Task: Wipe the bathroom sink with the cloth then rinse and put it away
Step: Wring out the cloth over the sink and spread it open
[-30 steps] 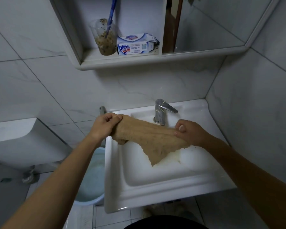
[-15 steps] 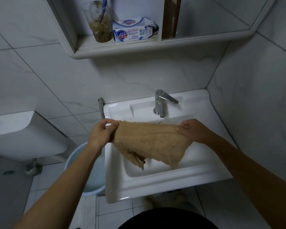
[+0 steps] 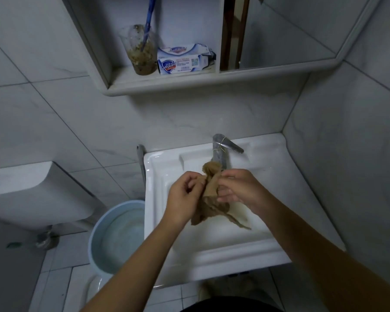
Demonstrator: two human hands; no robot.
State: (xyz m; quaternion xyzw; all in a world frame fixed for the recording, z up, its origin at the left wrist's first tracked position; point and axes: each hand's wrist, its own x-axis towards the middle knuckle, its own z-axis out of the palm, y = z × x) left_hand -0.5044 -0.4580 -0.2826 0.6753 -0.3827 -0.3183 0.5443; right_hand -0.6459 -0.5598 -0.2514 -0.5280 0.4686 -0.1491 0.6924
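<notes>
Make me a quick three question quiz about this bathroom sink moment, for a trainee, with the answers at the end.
1. True or false: the brown cloth is spread flat across the sink.
2. Multiple choice: what stands on the floor left of the sink? A) a blue bucket B) a stool C) a laundry basket
3. Short answer: which items share the shelf above the sink?

Key
1. False. It is bunched between the left hand and right hand, over the basin in front of the faucet.
2. A.
3. A plastic cup holding a blue-handled item, and a soap box.
</notes>
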